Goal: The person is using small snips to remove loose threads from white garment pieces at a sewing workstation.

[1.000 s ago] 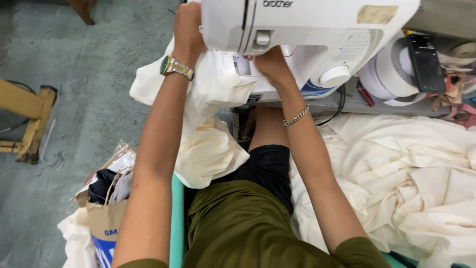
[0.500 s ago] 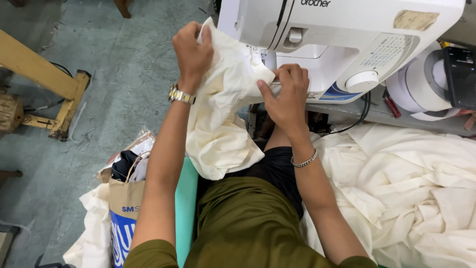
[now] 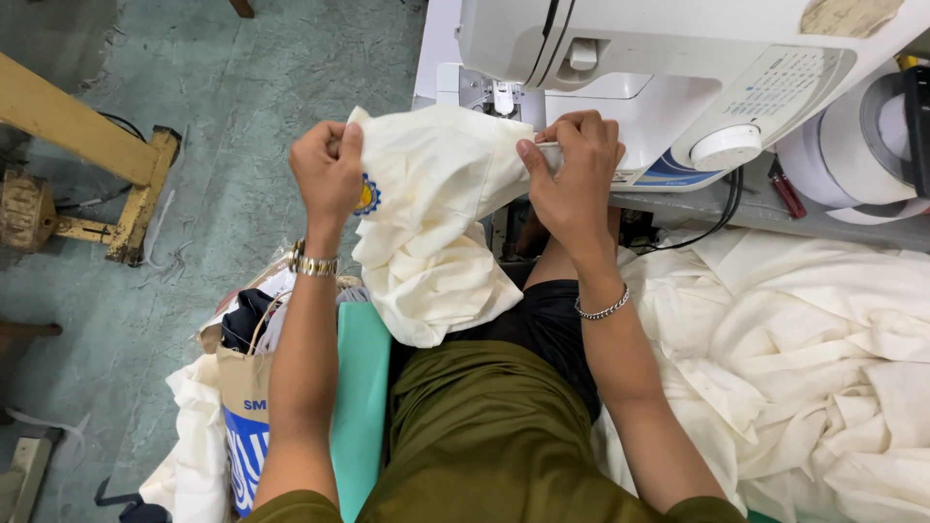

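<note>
**A:** So where's the cream cloth piece [image 3: 436,223] relative to the hands?

**B:** Strung between them, long axis running left to right. The left hand [image 3: 327,174] is clenched on its outer edge, by the small yellow-and-blue emblem [image 3: 366,196]. The right hand [image 3: 573,179] pinches the other end just under the white sewing machine [image 3: 668,58], so the right is nearer the needle. The slack droops toward the lap.
</note>
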